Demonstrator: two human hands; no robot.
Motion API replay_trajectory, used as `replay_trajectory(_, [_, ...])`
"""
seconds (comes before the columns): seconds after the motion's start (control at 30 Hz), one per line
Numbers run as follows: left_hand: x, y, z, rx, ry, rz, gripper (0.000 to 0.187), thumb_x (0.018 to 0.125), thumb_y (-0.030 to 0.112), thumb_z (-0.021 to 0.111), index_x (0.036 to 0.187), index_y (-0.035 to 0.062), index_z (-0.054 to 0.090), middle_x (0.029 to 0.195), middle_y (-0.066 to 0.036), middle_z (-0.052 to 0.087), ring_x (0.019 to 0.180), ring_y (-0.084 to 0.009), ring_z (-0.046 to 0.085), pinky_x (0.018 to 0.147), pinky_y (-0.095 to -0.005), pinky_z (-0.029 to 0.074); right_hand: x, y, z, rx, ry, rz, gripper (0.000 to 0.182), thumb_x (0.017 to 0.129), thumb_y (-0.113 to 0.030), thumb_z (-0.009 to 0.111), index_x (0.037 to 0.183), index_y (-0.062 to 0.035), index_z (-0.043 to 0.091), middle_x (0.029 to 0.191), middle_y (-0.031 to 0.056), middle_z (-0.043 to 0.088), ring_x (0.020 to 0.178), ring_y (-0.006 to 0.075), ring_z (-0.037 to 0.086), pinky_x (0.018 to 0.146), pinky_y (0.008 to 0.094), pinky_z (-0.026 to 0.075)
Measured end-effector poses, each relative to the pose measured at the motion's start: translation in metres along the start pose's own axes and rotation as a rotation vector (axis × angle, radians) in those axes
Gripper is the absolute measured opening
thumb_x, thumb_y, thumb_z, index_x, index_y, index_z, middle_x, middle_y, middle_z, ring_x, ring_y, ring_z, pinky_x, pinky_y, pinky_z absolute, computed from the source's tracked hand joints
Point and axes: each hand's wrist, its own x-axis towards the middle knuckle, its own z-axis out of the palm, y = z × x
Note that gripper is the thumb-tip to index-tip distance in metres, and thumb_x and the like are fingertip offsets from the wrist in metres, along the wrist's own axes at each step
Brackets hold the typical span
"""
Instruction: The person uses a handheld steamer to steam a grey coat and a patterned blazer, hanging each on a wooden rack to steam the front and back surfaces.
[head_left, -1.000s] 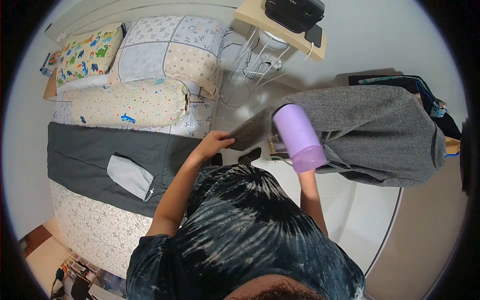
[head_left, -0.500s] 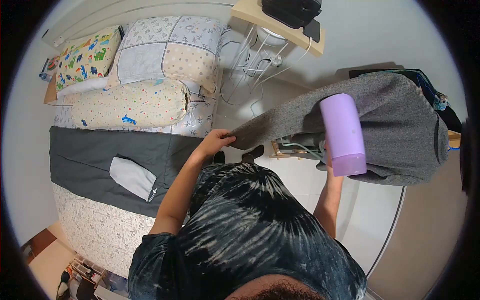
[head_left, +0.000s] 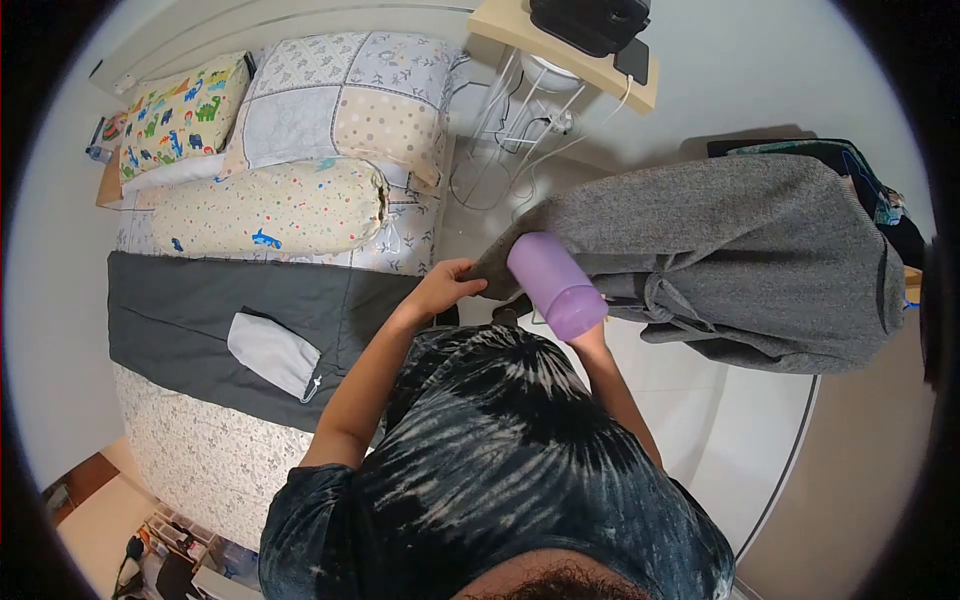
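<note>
My left hand is closed on the lower edge of a grey wool coat, drawing the cloth out toward the bed. The coat hangs at the right with a tied belt at its waist. My right hand is closed on a purple handheld garment steamer, whose translucent tank end points toward me. The steamer's body hides most of that hand's fingers. It overlaps the coat's lower part, close to my left hand.
Left of me is a bed with a dark grey blanket, a pale drawstring pouch, pillows and a bolster. A small wooden-topped table holds a black case and a phone with a cable.
The steamer in my right hand has moved left and toward me along the coat, close to my left hand, and has tilted. The coat's belt now shows. My left hand keeps hold of the edge.
</note>
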Motion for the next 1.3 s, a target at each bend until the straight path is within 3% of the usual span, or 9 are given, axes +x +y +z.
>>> replay_trajectory(0.13, [0.010,-0.017,-0.006,-0.019,-0.034,0.061,0.030,0.091,0.009,0.063,0.120,-0.0007,0.061,0.105,0.000,0.066,0.091,-0.0079,0.058,0.083,-0.0257,0.046,0.009,-0.011,0.011,0.120,-0.136,0.218,0.048,0.069,-0.024,0.081,0.109,-0.0037,0.065,0.099,0.0134,0.069,0.100,0.0257,0.065,0.094,0.0378,0.048])
replay_trajectory(0.37, [0.013,-0.019,-0.010,-0.015,-0.023,0.037,0.028,0.094,0.011,0.059,0.120,-0.0007,0.060,0.103,0.001,0.065,0.091,-0.0075,0.057,0.082,-0.0253,0.045,0.012,-0.017,-0.007,0.029,-0.207,0.105,0.042,0.070,-0.023,0.080,0.105,-0.0043,0.066,0.098,0.0143,0.070,0.096,0.0266,0.066,0.091,0.0386,0.049])
replay_trajectory(0.47, [0.013,-0.016,-0.011,-0.001,-0.002,0.018,0.028,0.094,0.011,0.059,0.118,-0.0007,0.061,0.102,0.000,0.065,0.091,-0.0080,0.057,0.082,-0.0254,0.045,0.012,-0.021,-0.031,0.010,-0.075,0.030,0.036,0.071,-0.021,0.077,0.102,-0.0046,0.067,0.097,0.0146,0.069,0.092,0.0281,0.067,0.085,0.0409,0.051])
replay_trajectory(0.53, [0.014,-0.015,-0.010,0.012,0.012,0.003,0.027,0.093,0.011,0.059,0.117,-0.0006,0.061,0.102,0.000,0.065,0.091,-0.0083,0.057,0.082,-0.0255,0.045,0.011,-0.011,-0.047,-0.230,0.114,-0.156,0.032,0.072,-0.020,0.075,0.099,-0.0044,0.068,0.096,0.0140,0.070,0.089,0.0294,0.067,0.078,0.0426,0.052])
replay_trajectory(0.77, [0.023,-0.019,-0.014,0.001,0.022,0.008,0.023,0.091,0.011,0.061,0.111,-0.0007,0.063,0.096,-0.001,0.065,0.087,-0.0094,0.057,0.080,-0.0265,0.046,-0.017,0.064,-0.132,-0.277,0.274,0.243,0.041,0.087,-0.021,0.067,0.122,-0.0011,0.058,0.120,0.0142,0.061,0.110,0.0256,0.058,0.093,0.0397,0.047])
replay_trajectory(0.8, [0.023,-0.016,-0.014,0.013,0.057,0.013,0.023,0.090,0.011,0.062,0.110,-0.0011,0.064,0.093,-0.001,0.066,0.083,-0.0099,0.058,0.078,-0.0264,0.046,-0.005,0.045,-0.146,-0.136,0.352,0.094,0.040,0.089,-0.022,0.066,0.124,-0.0026,0.058,0.118,0.0134,0.061,0.109,0.0241,0.057,0.092,0.0390,0.047])
replay_trajectory(0.87, [0.029,-0.029,-0.020,0.002,0.038,0.021,0.022,0.090,0.011,0.062,0.108,-0.0010,0.064,0.092,-0.001,0.066,0.084,-0.0098,0.058,0.078,-0.0264,0.046,0.008,-0.004,-0.160,0.392,0.501,0.380,0.035,0.090,-0.024,0.065,0.117,-0.0023,0.062,0.109,0.0104,0.064,0.101,0.0225,0.060,0.086,0.0388,0.049])
replay_trajectory(0.97, [0.035,-0.039,-0.025,0.003,0.023,0.025,0.019,0.089,0.011,0.062,0.104,-0.0007,0.064,0.091,-0.002,0.066,0.083,-0.0095,0.058,0.077,-0.0261,0.046,0.018,-0.037,-0.177,0.253,0.609,0.405,0.029,0.087,-0.022,0.068,0.108,-0.0028,0.066,0.099,0.0091,0.067,0.091,0.0234,0.063,0.077,0.0400,0.051])
replay_trajectory(1.3, [0.028,-0.022,-0.025,0.011,-0.009,0.005,0.018,0.088,0.011,0.063,0.104,0.0022,0.065,0.093,0.001,0.065,0.086,-0.0085,0.058,0.079,-0.0253,0.045,0.012,-0.009,-0.107,-0.187,0.336,0.004,0.035,0.083,-0.024,0.072,0.111,-0.0035,0.064,0.102,0.0117,0.067,0.092,0.0234,0.065,0.080,0.0369,0.052])
